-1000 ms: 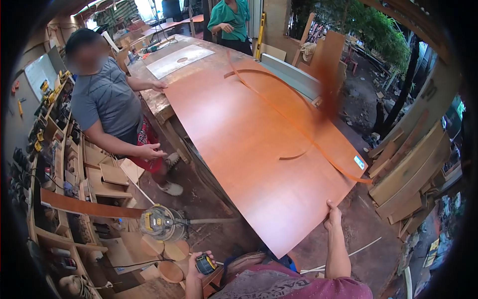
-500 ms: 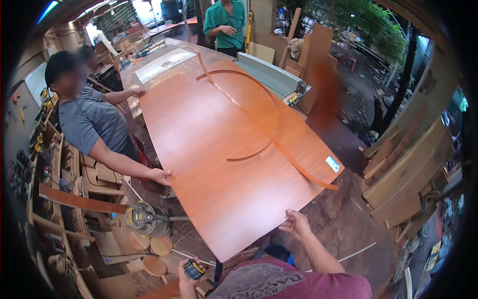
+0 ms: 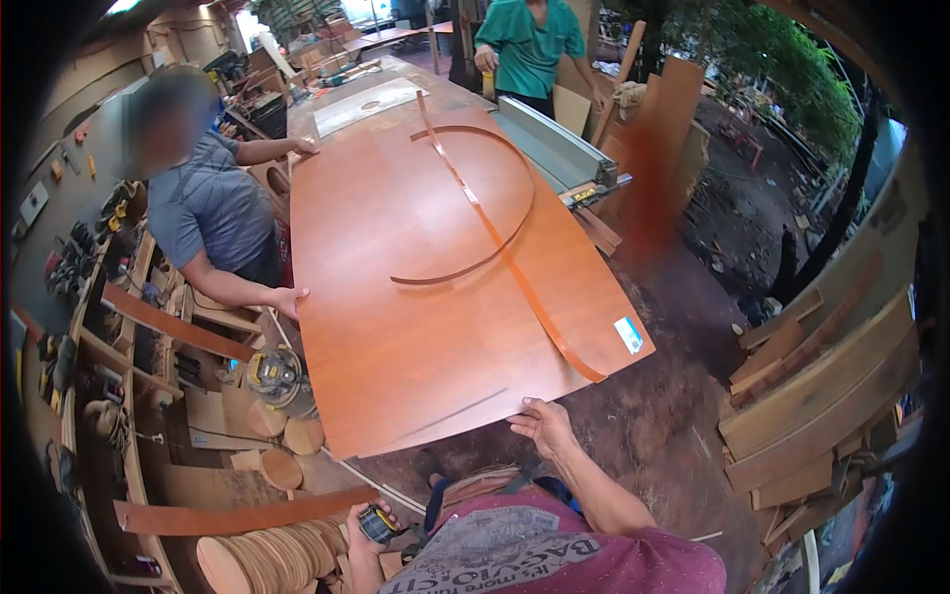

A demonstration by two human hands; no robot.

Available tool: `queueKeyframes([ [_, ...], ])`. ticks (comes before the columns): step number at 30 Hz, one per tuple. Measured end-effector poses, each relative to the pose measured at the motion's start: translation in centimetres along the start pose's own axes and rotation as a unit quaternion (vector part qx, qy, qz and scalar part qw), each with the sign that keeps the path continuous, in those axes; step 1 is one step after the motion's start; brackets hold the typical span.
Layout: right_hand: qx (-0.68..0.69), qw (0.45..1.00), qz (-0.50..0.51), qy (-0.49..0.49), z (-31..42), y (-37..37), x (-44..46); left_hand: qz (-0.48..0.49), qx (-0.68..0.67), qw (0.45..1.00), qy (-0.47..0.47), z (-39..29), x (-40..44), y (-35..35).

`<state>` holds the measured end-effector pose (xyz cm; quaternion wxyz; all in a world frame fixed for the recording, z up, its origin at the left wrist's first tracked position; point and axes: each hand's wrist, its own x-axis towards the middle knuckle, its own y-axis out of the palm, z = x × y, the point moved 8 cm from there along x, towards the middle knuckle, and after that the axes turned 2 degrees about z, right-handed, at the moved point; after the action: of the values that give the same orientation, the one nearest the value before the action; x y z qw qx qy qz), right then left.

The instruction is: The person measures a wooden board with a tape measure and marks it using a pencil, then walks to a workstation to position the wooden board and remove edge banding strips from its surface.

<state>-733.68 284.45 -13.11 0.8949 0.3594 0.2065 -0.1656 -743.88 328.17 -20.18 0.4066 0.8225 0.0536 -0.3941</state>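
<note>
A large reddish-brown sheet of board (image 3: pixel 396 218) spreads out ahead of me, its far part over the work table. My right hand (image 3: pixel 544 428) pinches its near edge, thumb on top. In my left hand (image 3: pixel 360 540), low by my body, is a black and yellow tape measure (image 3: pixel 379 523), with no blade visibly drawn out. Two thin brown strips, one curled (image 3: pixel 529 198) and one long and nearly straight (image 3: pixel 524 277), lie across the sheet. A white and blue label (image 3: pixel 628 335) is stuck near its right corner.
A person in grey (image 3: pixel 213 218) holds the sheet's left edge with both hands. Another in green (image 3: pixel 534 49) stands behind the table (image 3: pixel 396 74). A saw fence (image 3: pixel 554 148) lies right, a vacuum (image 3: pixel 279 376) left, stacked wooden discs (image 3: pixel 282 556) low left, leaning boards (image 3: pixel 811 396) far right.
The sheet and my right hand now appear further left, and the sheet is turned slightly. The view has shifted too. The person in green has spread their arms; my left hand keeps the tape measure.
</note>
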Motion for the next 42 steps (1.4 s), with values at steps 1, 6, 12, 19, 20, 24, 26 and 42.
queueKeyframes([
  [1, -0.005, 1.000, -0.001, 0.002, 0.1, 0.0, 0.0, -0.010, -0.006, 1.000, -0.001, 0.5, -0.5, -0.2],
  [6, -0.014, 1.000, 0.001, -0.008, 1.7, -0.7, 0.9, -0.031, -0.025, 0.999, -0.015, 2.7, -1.7, 0.0],
  [12, -0.025, 1.000, -0.013, -0.013, 5.1, -2.0, 3.4, -0.021, -0.013, 1.000, -0.012, 3.2, -0.6, 1.6],
  [19, -0.044, 0.999, 0.031, -0.006, 6.0, -2.4, 3.6, -0.017, 0.011, 1.000, -0.021, 4.1, 0.5, 2.3],
  [20, -0.047, 0.998, 0.031, -0.007, 6.0, -2.5, 3.6, -0.018, 0.012, 1.000, -0.023, 4.3, 0.6, 2.4],
  [24, -0.038, 0.998, 0.039, -0.009, 5.6, -2.6, 3.5, -0.009, 0.006, 0.999, -0.032, 4.8, 0.8, 2.9],
  [26, -0.032, 0.998, 0.045, -0.004, 5.6, -2.5, 3.7, -0.010, 0.000, 0.999, -0.033, 4.9, 0.8, 3.1],
  [42, -0.017, 0.998, 0.059, 0.012, 5.4, -2.3, 4.7, -0.020, -0.007, 0.999, -0.035, 6.0, 0.2, 3.3],
])
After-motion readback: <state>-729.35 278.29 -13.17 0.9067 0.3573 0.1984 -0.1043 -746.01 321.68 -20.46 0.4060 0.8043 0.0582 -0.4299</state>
